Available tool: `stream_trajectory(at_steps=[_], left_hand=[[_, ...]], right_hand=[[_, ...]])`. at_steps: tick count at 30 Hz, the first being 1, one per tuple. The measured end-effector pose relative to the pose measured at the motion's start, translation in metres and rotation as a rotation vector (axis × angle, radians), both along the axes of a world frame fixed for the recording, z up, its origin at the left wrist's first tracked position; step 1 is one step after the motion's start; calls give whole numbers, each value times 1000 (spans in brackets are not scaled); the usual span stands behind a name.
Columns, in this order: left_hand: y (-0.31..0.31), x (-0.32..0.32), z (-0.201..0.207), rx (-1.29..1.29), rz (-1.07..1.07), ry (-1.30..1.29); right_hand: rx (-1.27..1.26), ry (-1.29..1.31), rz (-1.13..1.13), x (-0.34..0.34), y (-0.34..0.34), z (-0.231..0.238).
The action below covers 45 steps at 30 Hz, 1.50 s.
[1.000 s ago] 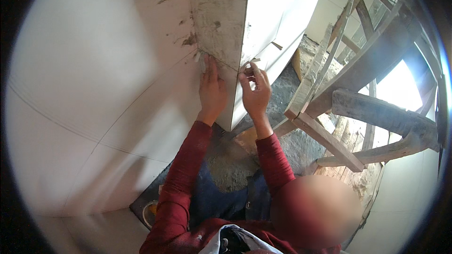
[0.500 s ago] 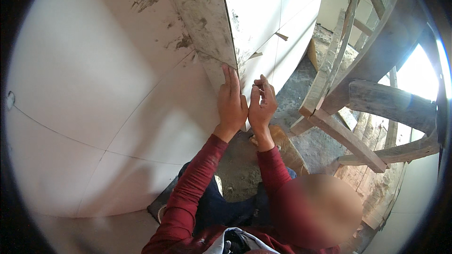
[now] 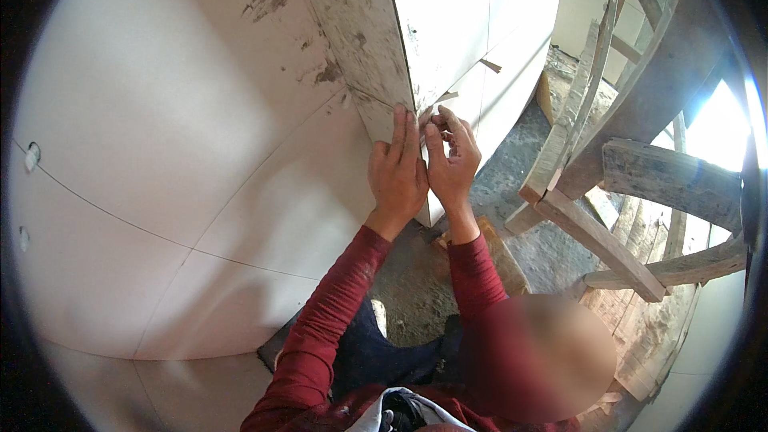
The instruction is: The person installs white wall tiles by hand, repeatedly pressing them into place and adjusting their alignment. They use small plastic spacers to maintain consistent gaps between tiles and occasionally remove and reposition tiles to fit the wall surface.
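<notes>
My left hand (image 3: pixel 398 172) lies with its fingers stretched out along the lower tile of a wall corner, the fingertips at the joint under a mortar-smeared tile strip (image 3: pixel 360 24). Beside it, my right hand (image 3: pixel 454 156) is at the corner's edge, its thumb up and its fingers curled in a pinch. Whether anything small is between those fingers I cannot make out. Two thin wedges, one brown (image 3: pixel 491 66) and one paler (image 3: pixel 448 98), stick out of the joint in the brightly lit tiled face (image 3: pixel 444 16) around the corner.
Large pale tiles (image 3: pixel 136 136) cover the wall on the left. A rough wooden trestle (image 3: pixel 608 240) stands close on the right, over planks (image 3: pixel 632 328). On the dusty floor, a brown board-like piece (image 3: pixel 506 266) lies near my right forearm.
The view has shifted slightly, so the wall and trestle sit a little further right. My right hand has risen closer to the joint, its fingers more curled; my left stays at the corner.
</notes>
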<state>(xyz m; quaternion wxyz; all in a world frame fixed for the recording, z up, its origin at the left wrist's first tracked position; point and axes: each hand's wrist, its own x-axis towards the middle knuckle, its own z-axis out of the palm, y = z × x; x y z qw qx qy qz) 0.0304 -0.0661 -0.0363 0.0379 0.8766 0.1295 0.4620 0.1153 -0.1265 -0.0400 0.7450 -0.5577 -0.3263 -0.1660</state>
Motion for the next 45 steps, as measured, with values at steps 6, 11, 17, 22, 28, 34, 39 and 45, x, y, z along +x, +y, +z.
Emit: stream_trajectory(at_steps=[6,11,17,22,28,34,39,45], left_hand=[[2,-2,1,25,-20,-31],[14,-12,5,-298,-69,-108],[71,-14,-5,-459,-102,-338],[61,-12,7,-442,-20,-15],[55,-2,-1,-216,-53,-7],[40,2,-9,-362,-174,-4],[30,-15,26,-638,-282,195],[43,-32,74,-839,-306,267]], right_hand=[[-46,-37,-23,2,1,2],[-74,-170,-92,-2,-5,14],[-50,-192,-116,-8,6,28],[-78,-158,-185,-11,11,30],[-145,-212,-253,-10,13,29],[-288,-167,-369,-25,6,33],[-473,73,-371,-40,-8,58],[-592,426,-303,-49,0,81]])
